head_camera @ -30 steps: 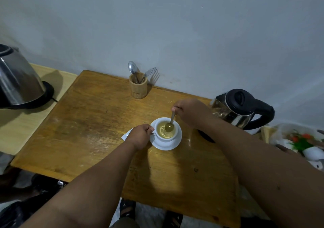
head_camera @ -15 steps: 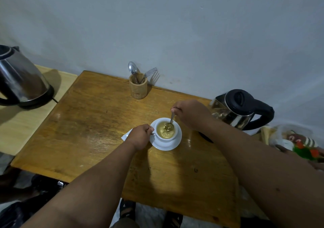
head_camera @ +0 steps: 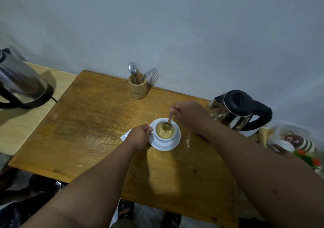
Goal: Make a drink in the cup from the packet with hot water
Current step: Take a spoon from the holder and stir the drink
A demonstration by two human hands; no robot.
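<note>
Slanting down and toward the person, a spoon (head_camera: pixel 168 121) runs from the right hand (head_camera: pixel 188 114), whose fingers pinch its handle top, into the white cup (head_camera: pixel 164 132) just below. Its bowl sits in yellowish, frothy liquid. The left hand (head_camera: pixel 139 137) curls around the cup's handle. The cup stands on a saucer (head_camera: pixel 172 144) mid-desk (head_camera: pixel 87 122).

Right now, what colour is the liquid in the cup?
Yellowish tan liquid, seen best in the head view.
</note>
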